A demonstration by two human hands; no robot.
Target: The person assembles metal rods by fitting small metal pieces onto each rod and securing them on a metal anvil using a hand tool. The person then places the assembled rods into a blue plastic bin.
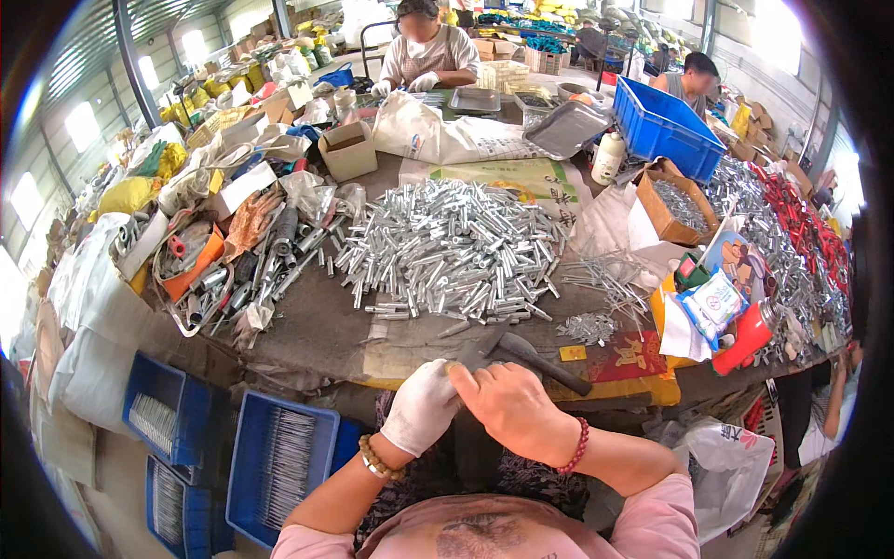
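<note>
Just in front of the table's near edge, my two hands meet. My left hand point(421, 408), in a white glove, has its fingers curled closed against the right one. The bare right hand point(517, 410) is closed too, its fingertips at the glove's finger end; anything held between them is hidden. Right beyond them on the table lies a hammer point(543, 361), its dark handle slanting to the right. Farther off spreads a big heap of silvery metal tubes point(456, 247). A small pile of little metal pieces point(589, 328) sits to the right of the hammer.
Thin metal rods point(605, 279) and a cardboard box of small parts point(675, 207) are on the right, near a blue crate point(666, 126). Tools and scraps crowd the left. Blue bins point(244, 466) of metal rods stand below left. A co-worker point(430, 51) sits across the table.
</note>
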